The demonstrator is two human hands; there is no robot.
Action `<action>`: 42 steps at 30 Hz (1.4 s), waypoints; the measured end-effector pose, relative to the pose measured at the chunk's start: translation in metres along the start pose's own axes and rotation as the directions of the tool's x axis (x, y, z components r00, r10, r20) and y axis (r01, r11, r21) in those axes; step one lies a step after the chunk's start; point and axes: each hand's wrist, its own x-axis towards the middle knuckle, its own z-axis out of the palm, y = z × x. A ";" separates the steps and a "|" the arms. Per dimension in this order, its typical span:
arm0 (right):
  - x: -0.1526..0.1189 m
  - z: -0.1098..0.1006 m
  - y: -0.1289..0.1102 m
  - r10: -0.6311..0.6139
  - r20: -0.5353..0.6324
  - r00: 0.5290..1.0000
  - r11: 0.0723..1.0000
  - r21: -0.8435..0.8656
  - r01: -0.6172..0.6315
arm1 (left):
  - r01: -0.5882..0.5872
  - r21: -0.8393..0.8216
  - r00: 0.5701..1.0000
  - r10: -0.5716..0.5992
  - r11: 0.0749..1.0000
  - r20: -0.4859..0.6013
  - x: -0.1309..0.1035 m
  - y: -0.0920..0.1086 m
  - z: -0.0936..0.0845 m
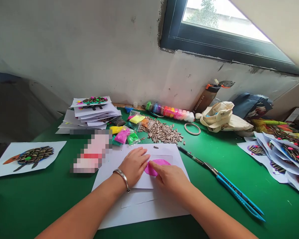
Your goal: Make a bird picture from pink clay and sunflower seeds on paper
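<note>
A flat, roundish patch of pink modelling clay [161, 162] lies on a small white sheet [144, 183], which rests on a larger white sheet [109, 212]. My left hand [136, 166], with a silver bangle at the wrist, lies flat on the small sheet, its fingers stretched out beside the clay's left edge. The index finger of my right hand [170, 177] is extended and presses on the clay's left part. Its other fingers curl underneath and are partly hidden. A single sunflower seed [155, 147] lies near the top of the paper.
Behind the paper are bagged coloured clay [122, 135], a sunflower seed heap [164, 131] and a tape roll [192, 128]. Tweezers [194, 156] and a blue cutter [239, 196] lie right. Seed-picture stacks [94, 114] stand on both sides; a bottle [206, 98] stands by the wall.
</note>
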 end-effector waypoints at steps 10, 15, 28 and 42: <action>0.000 -0.001 -0.005 0.005 0.036 0.999 1.000 -0.023 -0.004 | 0.007 -0.002 1.000 -0.007 1.000 -0.014 -0.001 0.000 0.002; -0.001 -0.002 -0.003 0.041 0.020 0.999 0.999 0.024 -0.042 | 0.008 0.008 1.000 -0.008 1.000 -0.012 -0.001 0.000 0.002; 0.001 0.000 0.006 0.056 0.001 0.998 0.994 0.093 -0.056 | 0.018 0.047 1.000 -0.019 0.999 0.021 0.000 0.002 0.000; -0.008 -0.002 0.035 0.124 -0.045 0.991 0.846 0.527 -0.082 | -0.018 0.051 1.000 0.018 0.999 0.004 -0.002 -0.001 0.002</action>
